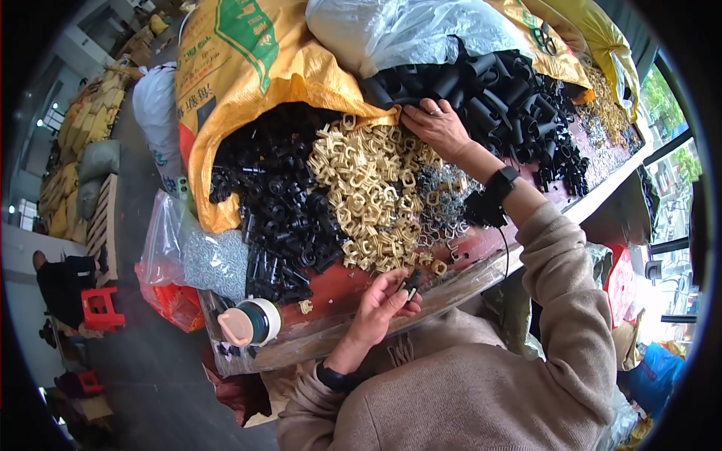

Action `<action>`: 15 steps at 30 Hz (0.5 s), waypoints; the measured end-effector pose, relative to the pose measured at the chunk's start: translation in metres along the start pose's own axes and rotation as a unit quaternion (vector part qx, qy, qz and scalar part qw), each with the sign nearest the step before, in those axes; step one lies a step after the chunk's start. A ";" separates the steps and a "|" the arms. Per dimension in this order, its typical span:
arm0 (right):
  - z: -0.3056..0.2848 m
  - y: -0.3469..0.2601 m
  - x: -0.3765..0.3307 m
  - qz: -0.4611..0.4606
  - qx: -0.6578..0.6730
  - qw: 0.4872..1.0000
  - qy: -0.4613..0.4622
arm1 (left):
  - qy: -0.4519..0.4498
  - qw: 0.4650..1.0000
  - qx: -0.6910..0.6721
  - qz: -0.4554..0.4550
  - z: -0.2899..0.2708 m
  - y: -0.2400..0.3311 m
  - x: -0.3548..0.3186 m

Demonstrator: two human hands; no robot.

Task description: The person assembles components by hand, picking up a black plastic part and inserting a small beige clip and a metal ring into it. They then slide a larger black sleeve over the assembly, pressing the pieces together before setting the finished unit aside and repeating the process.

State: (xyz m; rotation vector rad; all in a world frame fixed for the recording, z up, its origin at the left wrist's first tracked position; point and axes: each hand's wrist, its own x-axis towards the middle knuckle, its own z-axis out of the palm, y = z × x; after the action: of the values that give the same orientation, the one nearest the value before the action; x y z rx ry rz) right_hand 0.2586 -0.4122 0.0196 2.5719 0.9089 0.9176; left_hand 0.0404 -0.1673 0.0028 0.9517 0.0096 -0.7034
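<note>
At lower centre, our left hand [382,303], half closed, pinches a black part [411,285], probably to steady it; at upper centre, our right hand [440,131] is loosely bent by the tubes [490,98], its hold unclear.

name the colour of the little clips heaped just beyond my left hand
Pale cream-yellow; the clips show best in the head view.

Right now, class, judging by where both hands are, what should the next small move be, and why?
Probably the right hand should take one of the black tubes and bring it toward the left hand. The right hand is beside the tubes, at the rim of the yellow sack, while the left hand holds a small dark part. Whether the right fingers grip anything is unclear.
</note>
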 end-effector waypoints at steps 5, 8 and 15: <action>-0.009 0.002 0.001 0.043 0.062 0.991 -0.109 | 0.011 1.000 -0.007 -0.013 -0.008 0.000 -0.003; -0.050 -0.021 -0.006 0.117 0.221 0.963 -0.098 | 0.057 0.998 -0.020 0.032 -0.016 0.003 -0.006; -0.119 -0.075 -0.048 0.183 0.807 0.492 -0.272 | 0.065 0.995 -0.050 0.054 -0.003 0.036 0.000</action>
State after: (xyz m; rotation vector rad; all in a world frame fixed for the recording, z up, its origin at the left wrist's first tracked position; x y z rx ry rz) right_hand 0.1180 -0.3808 0.0554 3.9265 1.2117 -1.8009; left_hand 0.0614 -0.1519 0.0273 0.8936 0.1066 -0.5352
